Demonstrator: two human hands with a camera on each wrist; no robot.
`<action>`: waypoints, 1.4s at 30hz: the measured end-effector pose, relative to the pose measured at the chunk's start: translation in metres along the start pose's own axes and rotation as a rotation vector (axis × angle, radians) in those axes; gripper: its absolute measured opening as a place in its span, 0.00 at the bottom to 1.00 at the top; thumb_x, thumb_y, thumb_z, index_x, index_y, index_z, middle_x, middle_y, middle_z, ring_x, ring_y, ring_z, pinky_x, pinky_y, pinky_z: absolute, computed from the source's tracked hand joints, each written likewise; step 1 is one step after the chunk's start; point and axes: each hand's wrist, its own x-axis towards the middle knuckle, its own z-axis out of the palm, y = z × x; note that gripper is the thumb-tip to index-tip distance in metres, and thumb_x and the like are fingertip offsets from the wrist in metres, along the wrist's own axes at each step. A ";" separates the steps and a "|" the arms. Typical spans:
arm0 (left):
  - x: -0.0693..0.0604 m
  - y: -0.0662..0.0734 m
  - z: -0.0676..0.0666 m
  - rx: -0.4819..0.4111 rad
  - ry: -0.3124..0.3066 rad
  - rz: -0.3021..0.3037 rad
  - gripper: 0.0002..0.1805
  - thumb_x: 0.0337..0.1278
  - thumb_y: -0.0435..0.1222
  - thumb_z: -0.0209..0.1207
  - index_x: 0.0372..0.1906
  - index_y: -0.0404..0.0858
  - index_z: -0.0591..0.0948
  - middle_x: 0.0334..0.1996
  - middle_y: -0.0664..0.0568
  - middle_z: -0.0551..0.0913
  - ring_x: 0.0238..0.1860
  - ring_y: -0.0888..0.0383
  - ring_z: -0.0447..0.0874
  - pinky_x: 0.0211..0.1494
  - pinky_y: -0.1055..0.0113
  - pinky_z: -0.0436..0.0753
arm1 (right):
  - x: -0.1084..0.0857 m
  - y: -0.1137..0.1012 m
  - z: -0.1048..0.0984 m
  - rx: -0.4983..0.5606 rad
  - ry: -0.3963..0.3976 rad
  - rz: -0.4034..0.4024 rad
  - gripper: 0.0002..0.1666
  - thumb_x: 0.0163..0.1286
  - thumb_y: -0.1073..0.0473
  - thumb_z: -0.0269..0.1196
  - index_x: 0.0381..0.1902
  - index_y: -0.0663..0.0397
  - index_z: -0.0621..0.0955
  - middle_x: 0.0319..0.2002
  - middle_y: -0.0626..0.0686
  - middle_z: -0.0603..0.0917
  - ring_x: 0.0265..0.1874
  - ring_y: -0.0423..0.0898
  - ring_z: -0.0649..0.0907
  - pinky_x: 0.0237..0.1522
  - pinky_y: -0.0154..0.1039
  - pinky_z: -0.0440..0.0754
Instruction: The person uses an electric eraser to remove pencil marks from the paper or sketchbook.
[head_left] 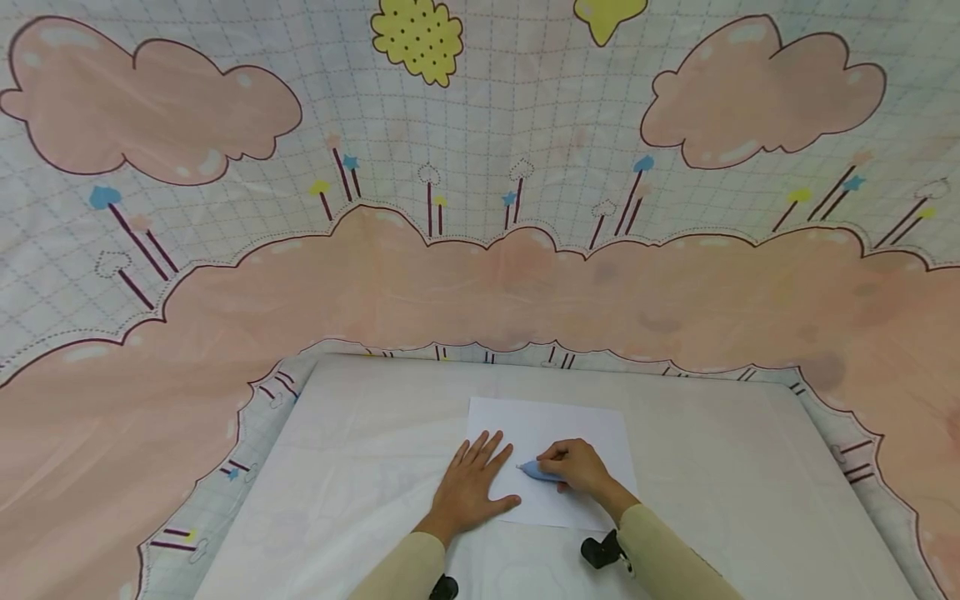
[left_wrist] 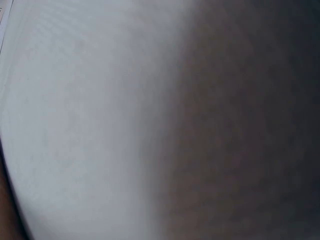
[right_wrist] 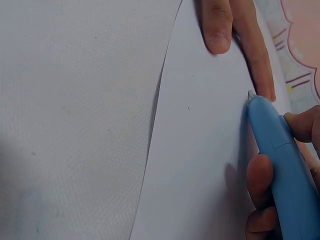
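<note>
In the head view, a white sheet of paper (head_left: 551, 421) lies on the white-covered table. My left hand (head_left: 468, 487) rests spread on the sheet's left side, its fingers straight. My right hand (head_left: 581, 467) grips a chubby light blue pen-like tool (right_wrist: 285, 165) with a small pale tip; its exact kind is unclear. The tip points left toward my left hand, close to the paper; whether it touches cannot be told. In the right wrist view, the thumb presses near a bump on the tool, and a few tiny dark marks show on the sheet. The left wrist view is mostly blurred.
The white table cover (head_left: 360, 433) spreads around the paper. Behind and beside it hangs a patterned cloth (head_left: 525, 292) with pink clouds and small stars. A black wrist device (head_left: 602, 550) sits beneath my right sleeve (head_left: 667, 550).
</note>
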 end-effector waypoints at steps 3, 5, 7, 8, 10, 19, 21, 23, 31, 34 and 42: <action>0.000 0.001 -0.002 -0.013 -0.016 -0.005 0.47 0.59 0.74 0.39 0.77 0.53 0.58 0.79 0.56 0.50 0.79 0.53 0.45 0.78 0.49 0.52 | 0.000 0.000 0.000 -0.005 0.007 -0.002 0.06 0.60 0.58 0.70 0.34 0.54 0.88 0.25 0.46 0.86 0.12 0.38 0.75 0.22 0.34 0.78; 0.000 0.001 -0.004 -0.020 -0.034 -0.011 0.47 0.59 0.74 0.39 0.78 0.54 0.57 0.79 0.57 0.48 0.79 0.54 0.44 0.78 0.50 0.50 | 0.000 0.000 0.000 -0.004 0.020 0.000 0.06 0.60 0.58 0.70 0.34 0.54 0.88 0.26 0.46 0.86 0.12 0.38 0.75 0.21 0.34 0.78; 0.000 0.002 -0.005 -0.027 -0.046 -0.015 0.47 0.59 0.73 0.40 0.78 0.54 0.57 0.80 0.57 0.48 0.80 0.54 0.43 0.79 0.50 0.50 | 0.000 0.000 -0.001 0.000 0.030 0.004 0.06 0.60 0.58 0.70 0.34 0.54 0.88 0.26 0.46 0.86 0.12 0.39 0.75 0.21 0.34 0.78; 0.000 0.002 -0.006 -0.029 -0.046 -0.014 0.47 0.59 0.73 0.40 0.78 0.53 0.57 0.80 0.57 0.48 0.80 0.54 0.43 0.79 0.50 0.50 | 0.000 0.000 -0.001 -0.001 0.033 0.005 0.06 0.60 0.58 0.70 0.34 0.54 0.88 0.26 0.46 0.86 0.12 0.39 0.75 0.21 0.34 0.77; 0.000 0.002 -0.006 -0.031 -0.043 -0.013 0.47 0.59 0.73 0.40 0.78 0.53 0.57 0.80 0.56 0.48 0.80 0.54 0.43 0.78 0.49 0.50 | -0.001 0.000 -0.001 0.002 0.029 0.008 0.06 0.60 0.58 0.70 0.34 0.54 0.88 0.26 0.46 0.86 0.12 0.39 0.75 0.21 0.34 0.77; 0.000 0.000 -0.002 -0.008 -0.006 0.001 0.47 0.59 0.74 0.38 0.77 0.53 0.58 0.79 0.55 0.51 0.79 0.53 0.46 0.77 0.48 0.53 | 0.000 0.001 -0.001 0.013 0.027 0.005 0.05 0.61 0.59 0.70 0.34 0.54 0.88 0.25 0.46 0.86 0.11 0.38 0.75 0.20 0.33 0.77; 0.000 0.001 -0.003 -0.012 -0.006 0.001 0.47 0.59 0.74 0.38 0.77 0.53 0.58 0.79 0.55 0.51 0.79 0.52 0.46 0.77 0.48 0.53 | 0.000 0.001 -0.001 0.015 0.025 0.006 0.05 0.61 0.59 0.70 0.34 0.54 0.88 0.24 0.46 0.86 0.11 0.38 0.75 0.20 0.33 0.77; 0.000 0.001 -0.004 -0.022 -0.010 -0.002 0.47 0.59 0.73 0.39 0.77 0.53 0.58 0.79 0.55 0.50 0.79 0.52 0.46 0.77 0.48 0.52 | 0.000 0.002 -0.001 0.013 0.012 0.011 0.06 0.61 0.59 0.70 0.34 0.54 0.88 0.24 0.46 0.86 0.11 0.38 0.75 0.20 0.33 0.76; 0.000 0.001 -0.005 -0.029 -0.037 -0.010 0.47 0.59 0.73 0.39 0.78 0.54 0.57 0.80 0.57 0.48 0.79 0.54 0.43 0.79 0.50 0.50 | -0.002 0.001 0.000 0.021 0.022 0.017 0.06 0.61 0.59 0.70 0.35 0.54 0.88 0.24 0.46 0.86 0.11 0.39 0.75 0.20 0.34 0.77; 0.000 0.001 -0.003 -0.021 -0.028 -0.007 0.47 0.59 0.74 0.38 0.78 0.53 0.57 0.79 0.57 0.49 0.79 0.54 0.44 0.78 0.50 0.51 | -0.001 0.001 0.000 0.036 0.015 0.018 0.06 0.61 0.59 0.70 0.35 0.55 0.88 0.24 0.46 0.86 0.11 0.39 0.75 0.20 0.34 0.77; 0.001 0.003 -0.007 -0.027 -0.044 -0.016 0.47 0.59 0.73 0.40 0.77 0.53 0.57 0.79 0.57 0.49 0.79 0.54 0.44 0.78 0.50 0.51 | 0.000 0.003 0.001 0.044 0.010 0.012 0.07 0.61 0.59 0.70 0.36 0.55 0.88 0.24 0.46 0.86 0.11 0.39 0.75 0.20 0.33 0.77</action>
